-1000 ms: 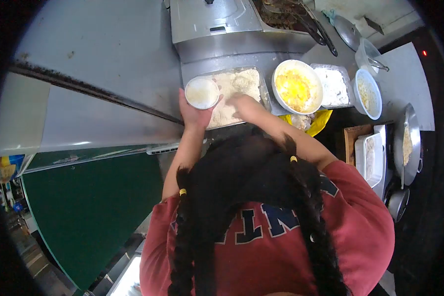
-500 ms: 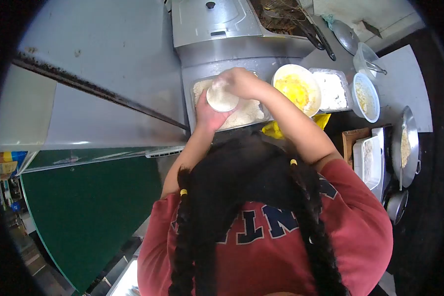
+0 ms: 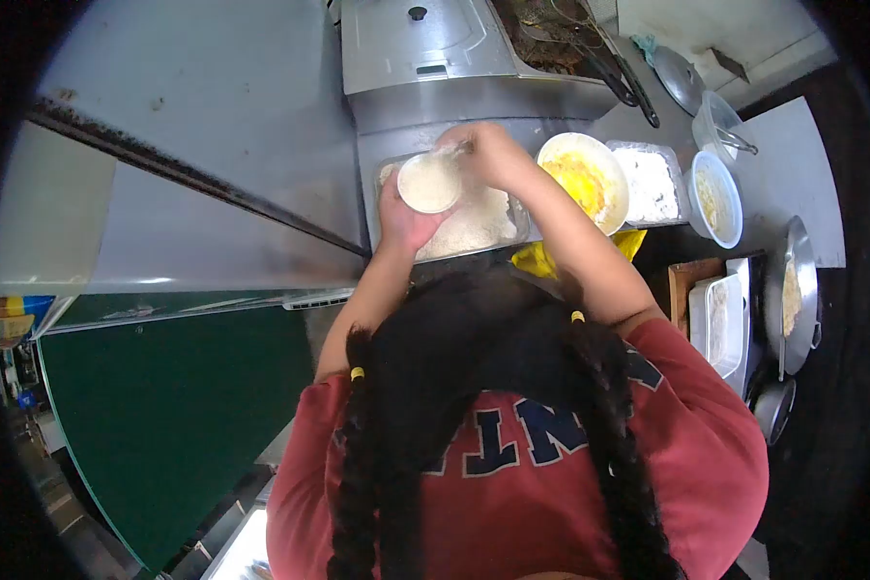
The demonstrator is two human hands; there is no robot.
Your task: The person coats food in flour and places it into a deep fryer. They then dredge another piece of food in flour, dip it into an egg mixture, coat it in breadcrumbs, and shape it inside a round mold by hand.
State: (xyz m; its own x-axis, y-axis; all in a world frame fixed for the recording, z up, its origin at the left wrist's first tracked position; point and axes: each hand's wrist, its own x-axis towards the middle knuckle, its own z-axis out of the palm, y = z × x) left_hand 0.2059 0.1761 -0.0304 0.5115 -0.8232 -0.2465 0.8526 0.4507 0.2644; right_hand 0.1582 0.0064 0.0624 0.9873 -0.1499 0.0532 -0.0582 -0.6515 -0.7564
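Observation:
My left hand point(image 3: 408, 220) is closed around a small round white bowl point(image 3: 430, 184), gripping it from the left and below. Pale, fine crumbs fill the bowl up near its rim. Just right of that rim is my right hand point(image 3: 493, 158), its fingers curled toward the bowl and smeared by motion. A pale streak shows by those fingertips, but whether they hold anything is unclear. Beneath both hands lies a metal tray point(image 3: 519, 228) with a layer of the same kind of pale crumbs point(image 3: 474, 230).
A cream bowl point(image 3: 621, 208) of yellow egg-like liquid stands right of the tray. Beyond it are a tray of white powder point(image 3: 646, 182) and a light-blue bowl point(image 3: 735, 217). A wide metal pan point(image 3: 804, 280) is farther right. A lidded metal unit point(image 3: 425, 48) borders the back.
My right hand has shifted from over the bowl toward its right rim. The bowl, in my left hand, has moved slightly left and up.

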